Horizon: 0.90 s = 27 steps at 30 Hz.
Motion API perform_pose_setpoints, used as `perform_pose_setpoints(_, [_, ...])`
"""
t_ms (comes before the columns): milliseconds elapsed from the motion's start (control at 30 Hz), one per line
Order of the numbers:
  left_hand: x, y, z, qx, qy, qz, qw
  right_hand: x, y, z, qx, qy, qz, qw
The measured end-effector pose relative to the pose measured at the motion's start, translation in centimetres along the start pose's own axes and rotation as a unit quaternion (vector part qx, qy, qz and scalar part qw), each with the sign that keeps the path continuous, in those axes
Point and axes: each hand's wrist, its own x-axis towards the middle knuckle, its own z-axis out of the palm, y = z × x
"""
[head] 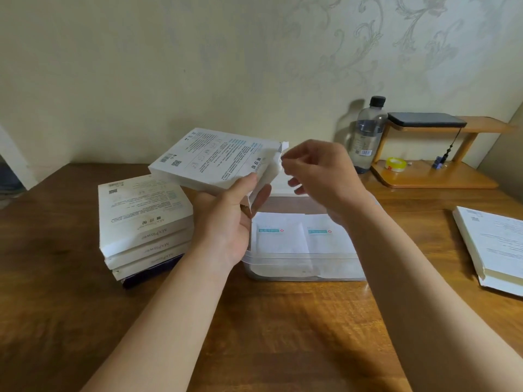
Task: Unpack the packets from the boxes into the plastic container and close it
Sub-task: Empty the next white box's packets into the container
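The left hand [229,222] grips a white box [209,159] tilted above the plastic container [305,261] while the right hand [319,171] apparently pinches its end flap [278,162], likely to empty it there.

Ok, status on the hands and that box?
Left hand grips box above open container. Right hand pinches flap. Some packets already inside. Nothing blocking.

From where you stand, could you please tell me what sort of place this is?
Probably a room at home: patterned wallpaper, a wooden desk with a small shelf holding a phone and tape.
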Motion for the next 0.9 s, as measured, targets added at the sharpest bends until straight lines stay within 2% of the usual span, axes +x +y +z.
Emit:
perform_pose_setpoints(133, [0.0,0.1,-0.1,-0.003,-0.010,-0.007,1.000,0.6,-0.6,0.5,0.087,-0.003,0.054,0.995])
perform_pose_setpoints(233, [0.1,0.2,-0.2,-0.003,-0.021,-0.010,1.000,1.0,0.1,0.8,0.105,-0.011,0.086,0.991])
perform_pose_setpoints(467, [0.3,0.2,-0.4,0.000,-0.035,-0.024,0.999,1.2,0.3,1.0,0.159,-0.099,0.113,0.976])
perform_pose_setpoints(700, [0.2,0.2,-0.7,0.058,-0.062,-0.016,0.996,0.9,-0.7,1.2,0.325,-0.201,0.226,0.896])
perform_pose_setpoints(800, [0.1,0.3,-0.5,0.056,-0.054,-0.017,0.997,0.9,-0.7,1.7,0.379,-0.194,0.265,0.865])
perform_pose_setpoints(900, [-0.1,0.2,-0.3,0.068,-0.052,-0.008,0.996,0.9,-0.8,2.3,0.399,-0.159,0.283,0.857])
